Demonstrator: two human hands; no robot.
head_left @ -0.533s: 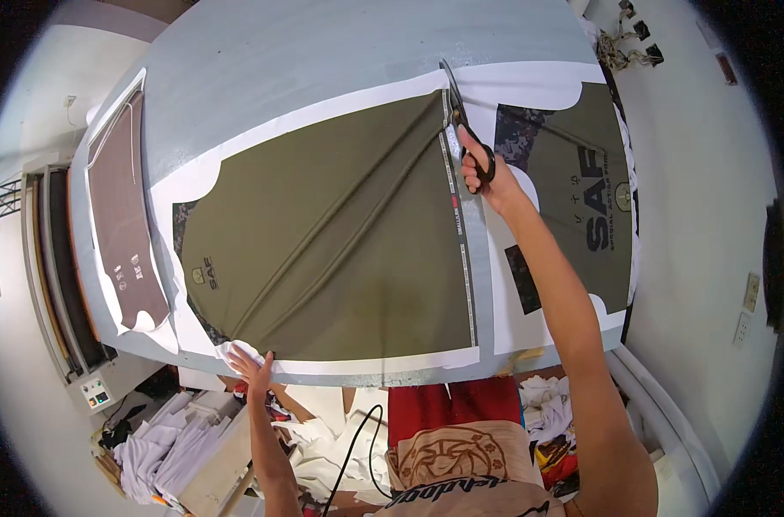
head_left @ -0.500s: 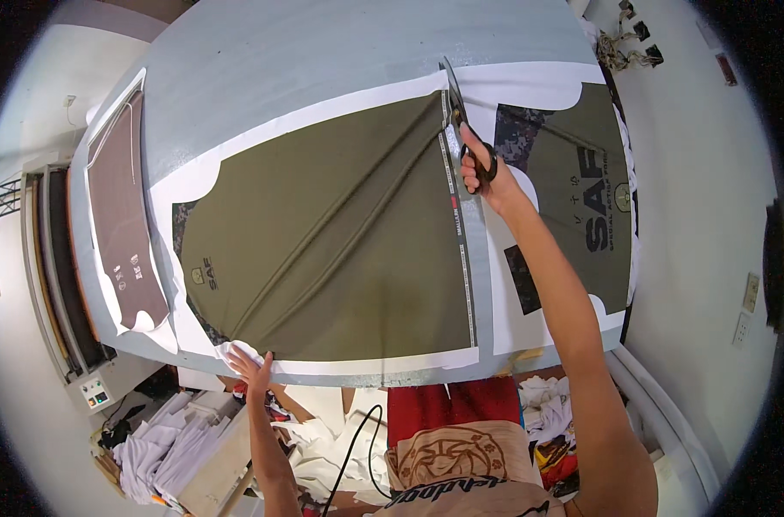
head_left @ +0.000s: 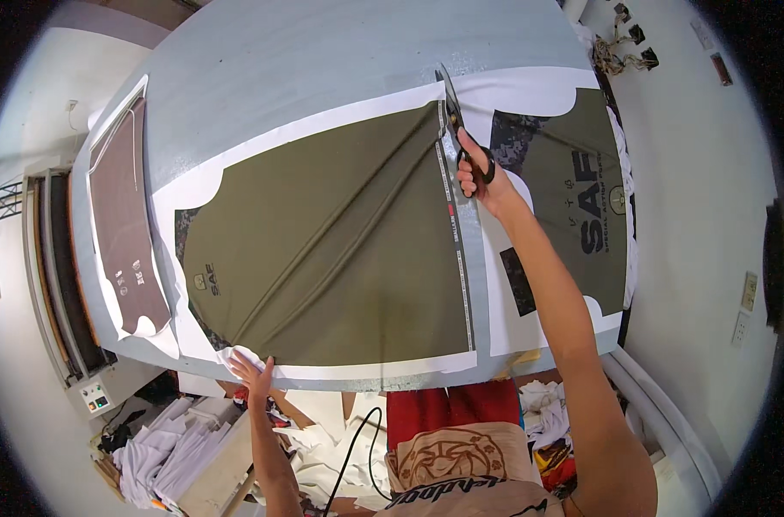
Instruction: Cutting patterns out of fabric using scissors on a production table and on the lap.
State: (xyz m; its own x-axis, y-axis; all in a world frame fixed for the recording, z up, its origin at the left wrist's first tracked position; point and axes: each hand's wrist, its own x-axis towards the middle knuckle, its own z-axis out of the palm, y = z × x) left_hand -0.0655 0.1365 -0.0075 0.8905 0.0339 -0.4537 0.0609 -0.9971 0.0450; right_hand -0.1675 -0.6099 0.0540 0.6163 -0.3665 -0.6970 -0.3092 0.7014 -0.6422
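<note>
A large olive-green printed fabric panel (head_left: 349, 250) with a white border lies across the table, its long creases running from my left hand to the scissors. My right hand (head_left: 488, 179) is closed round the black handles of a pair of scissors (head_left: 454, 116). Their blades stand parted at the panel's far right corner, along the dark printed strip (head_left: 456, 233). Near the panel's front left corner, my left hand (head_left: 253, 376) rests with fingers spread on the cloth, beside a bunched bit of white border (head_left: 239, 352).
Another olive panel (head_left: 573, 207) with dark lettering lies at the right. A brown panel (head_left: 126, 224) lies at the left of the grey-blue table (head_left: 357, 43). A roller machine (head_left: 54, 258) stands further left. White cloth scraps (head_left: 340, 439) are heaped below the front edge.
The scissor blades, nearly together before, are now parted at the far right corner. My left hand stays at the front left corner. The whole view has shifted slightly.
</note>
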